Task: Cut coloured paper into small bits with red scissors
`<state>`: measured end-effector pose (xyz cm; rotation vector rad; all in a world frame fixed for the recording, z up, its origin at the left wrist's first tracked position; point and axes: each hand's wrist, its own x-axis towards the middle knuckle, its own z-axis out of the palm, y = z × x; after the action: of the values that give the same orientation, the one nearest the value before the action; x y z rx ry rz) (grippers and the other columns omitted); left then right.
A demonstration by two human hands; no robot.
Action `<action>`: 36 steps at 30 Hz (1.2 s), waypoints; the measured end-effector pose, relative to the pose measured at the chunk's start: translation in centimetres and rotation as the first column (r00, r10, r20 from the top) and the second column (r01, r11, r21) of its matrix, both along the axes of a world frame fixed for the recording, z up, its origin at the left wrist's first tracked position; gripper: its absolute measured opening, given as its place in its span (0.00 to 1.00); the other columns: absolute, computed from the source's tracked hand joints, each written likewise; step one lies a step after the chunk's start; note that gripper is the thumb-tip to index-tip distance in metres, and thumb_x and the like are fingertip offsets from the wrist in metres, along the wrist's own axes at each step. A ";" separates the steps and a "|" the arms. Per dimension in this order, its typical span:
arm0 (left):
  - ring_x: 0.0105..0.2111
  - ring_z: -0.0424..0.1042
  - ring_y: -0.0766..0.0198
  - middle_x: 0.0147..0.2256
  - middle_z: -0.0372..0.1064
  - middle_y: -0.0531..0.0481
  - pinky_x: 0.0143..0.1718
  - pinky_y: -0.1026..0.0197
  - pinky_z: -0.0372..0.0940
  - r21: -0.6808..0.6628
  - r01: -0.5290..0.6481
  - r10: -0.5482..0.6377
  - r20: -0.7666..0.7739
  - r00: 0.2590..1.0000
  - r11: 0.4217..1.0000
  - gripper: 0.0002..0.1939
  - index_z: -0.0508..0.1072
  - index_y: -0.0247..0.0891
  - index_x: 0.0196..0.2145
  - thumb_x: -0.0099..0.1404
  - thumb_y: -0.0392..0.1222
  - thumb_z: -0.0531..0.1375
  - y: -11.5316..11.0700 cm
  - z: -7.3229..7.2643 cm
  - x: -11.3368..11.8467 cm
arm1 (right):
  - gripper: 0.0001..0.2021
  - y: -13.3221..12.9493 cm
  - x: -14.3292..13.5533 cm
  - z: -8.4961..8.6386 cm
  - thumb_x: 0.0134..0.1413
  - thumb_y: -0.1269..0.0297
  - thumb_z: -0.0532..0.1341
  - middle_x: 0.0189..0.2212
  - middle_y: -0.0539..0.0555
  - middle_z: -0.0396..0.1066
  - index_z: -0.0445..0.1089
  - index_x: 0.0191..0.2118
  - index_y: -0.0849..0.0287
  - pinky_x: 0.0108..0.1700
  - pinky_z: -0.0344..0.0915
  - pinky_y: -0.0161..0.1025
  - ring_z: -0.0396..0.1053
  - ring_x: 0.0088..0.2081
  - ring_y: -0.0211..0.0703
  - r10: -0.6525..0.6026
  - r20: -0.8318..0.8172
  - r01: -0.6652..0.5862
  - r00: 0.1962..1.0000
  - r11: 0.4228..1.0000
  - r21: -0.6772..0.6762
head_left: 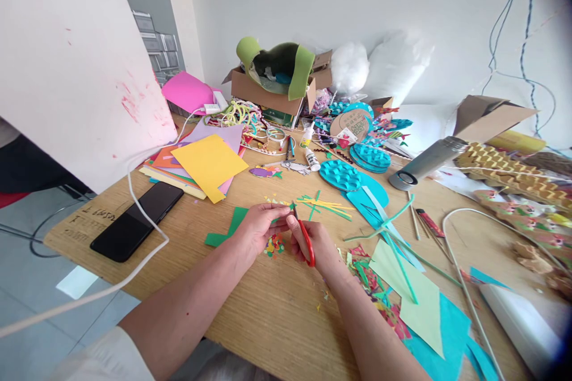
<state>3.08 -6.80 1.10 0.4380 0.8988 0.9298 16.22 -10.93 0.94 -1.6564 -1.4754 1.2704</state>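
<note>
My right hand grips red-handled scissors whose blades point up and away, toward my left fingertips. My left hand pinches a small green paper scrap at the scissor tips. A larger green paper piece lies on the wooden table under and left of my left hand. Small coloured paper snippets sit between my two hands. Thin green and yellow paper strips lie just beyond the scissors.
A black phone with a white cable lies at left. Stacked coloured sheets, a glue bottle, teal paper discs, a metal flask, cardboard boxes and light green and teal sheets crowd the table.
</note>
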 end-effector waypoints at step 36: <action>0.25 0.73 0.63 0.24 0.74 0.47 0.34 0.60 0.67 0.142 0.177 -0.148 -0.193 0.970 0.974 0.09 0.73 0.33 0.21 0.40 0.38 0.68 1.4 0.4 -1.8 | 0.28 -0.4 0.1 1.1 0.54 0.39 0.53 0.12 0.49 0.63 0.60 0.17 0.60 0.17 0.55 0.30 0.60 0.14 0.34 0.140 0.040 -0.138 0.989 0.990 -0.031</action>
<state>1.25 -5.39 1.46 0.7322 0.9414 0.8219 16.36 -11.31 2.02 -1.6312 -1.6295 1.3439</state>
